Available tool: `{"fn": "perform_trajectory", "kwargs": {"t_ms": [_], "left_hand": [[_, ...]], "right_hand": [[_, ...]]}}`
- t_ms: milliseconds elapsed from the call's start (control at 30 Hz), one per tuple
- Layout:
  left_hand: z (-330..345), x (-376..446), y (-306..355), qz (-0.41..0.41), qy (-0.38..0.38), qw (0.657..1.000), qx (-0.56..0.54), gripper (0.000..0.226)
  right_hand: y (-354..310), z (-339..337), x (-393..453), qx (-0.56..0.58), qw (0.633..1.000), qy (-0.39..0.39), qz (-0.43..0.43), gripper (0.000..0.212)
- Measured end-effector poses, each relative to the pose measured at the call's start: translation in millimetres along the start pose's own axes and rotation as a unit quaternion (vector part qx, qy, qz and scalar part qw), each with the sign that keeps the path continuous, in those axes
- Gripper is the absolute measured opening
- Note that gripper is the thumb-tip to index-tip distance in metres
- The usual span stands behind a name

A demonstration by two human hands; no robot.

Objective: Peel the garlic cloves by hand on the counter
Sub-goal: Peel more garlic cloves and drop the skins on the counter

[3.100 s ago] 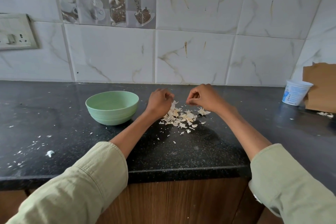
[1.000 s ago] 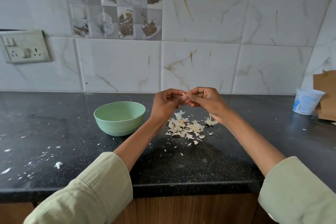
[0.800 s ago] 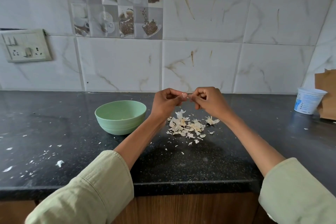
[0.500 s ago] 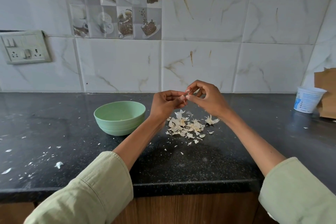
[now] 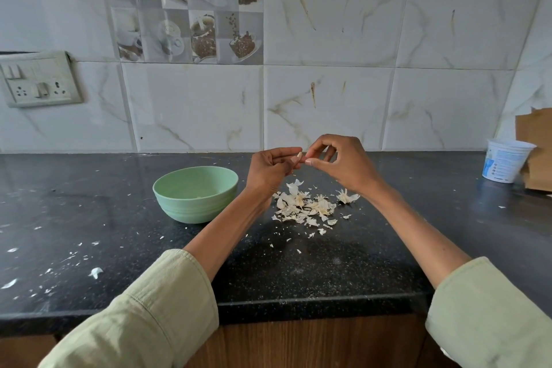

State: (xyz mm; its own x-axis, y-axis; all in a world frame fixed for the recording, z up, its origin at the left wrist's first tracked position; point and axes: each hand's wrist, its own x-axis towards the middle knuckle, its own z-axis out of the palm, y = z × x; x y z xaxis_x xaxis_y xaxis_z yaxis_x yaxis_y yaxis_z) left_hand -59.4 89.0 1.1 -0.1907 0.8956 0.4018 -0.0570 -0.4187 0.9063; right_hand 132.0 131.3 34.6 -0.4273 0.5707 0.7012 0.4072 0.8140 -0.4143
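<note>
My left hand (image 5: 268, 169) pinches a small pale garlic clove (image 5: 299, 155) at its fingertips, raised above the black counter (image 5: 89, 218). My right hand (image 5: 343, 163) meets it from the right, thumb and forefinger pinched at the clove's tip. Below both hands lies a loose pile of papery garlic skins (image 5: 304, 206). A pale green bowl (image 5: 195, 193) stands just left of my left wrist, with a small pale piece inside it.
A white plastic tub (image 5: 504, 160) and a brown cardboard piece (image 5: 537, 152) stand at the back right. Small skin flakes (image 5: 95, 272) dot the counter's left part. A switch and socket plate (image 5: 38, 79) is on the tiled wall. The counter's front edge runs below my forearms.
Both hands rose from the pile and came together over it. Since half a second ago my right fingers have opened into a wider arc while still pinching at the clove.
</note>
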Motion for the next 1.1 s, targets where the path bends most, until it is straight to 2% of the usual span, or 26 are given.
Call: {"fn": "perform_trajectory", "kwargs": {"t_ms": [133, 333, 533, 800, 1100], "left_hand": [[0.3, 1.2, -3.3, 0.000, 0.011, 0.999, 0.031, 0.017], [0.0, 1.0, -4.5, 0.036, 0.008, 0.993, 0.111, 0.010], [0.5, -0.3, -3.1, 0.054, -0.006, 0.985, 0.162, 0.010], [4.4, -2.1, 0.7, 0.114, 0.016, 0.958, 0.264, 0.006], [5.7, -6.3, 3.3, 0.110, 0.030, 0.954, 0.276, 0.007]], "right_hand": [[-2.0, -1.4, -1.1, -0.005, 1.000, 0.005, 0.002, 0.020], [-3.2, 1.2, -2.4, -0.010, 1.000, 0.006, -0.006, 0.011], [-3.5, 0.1, -3.5, -0.021, 1.000, -0.005, -0.016, 0.012], [-6.6, 0.4, -4.3, -0.043, 0.999, 0.009, -0.024, 0.014], [-6.5, -0.4, -4.8, -0.011, 1.000, -0.008, -0.022, 0.013]]}}
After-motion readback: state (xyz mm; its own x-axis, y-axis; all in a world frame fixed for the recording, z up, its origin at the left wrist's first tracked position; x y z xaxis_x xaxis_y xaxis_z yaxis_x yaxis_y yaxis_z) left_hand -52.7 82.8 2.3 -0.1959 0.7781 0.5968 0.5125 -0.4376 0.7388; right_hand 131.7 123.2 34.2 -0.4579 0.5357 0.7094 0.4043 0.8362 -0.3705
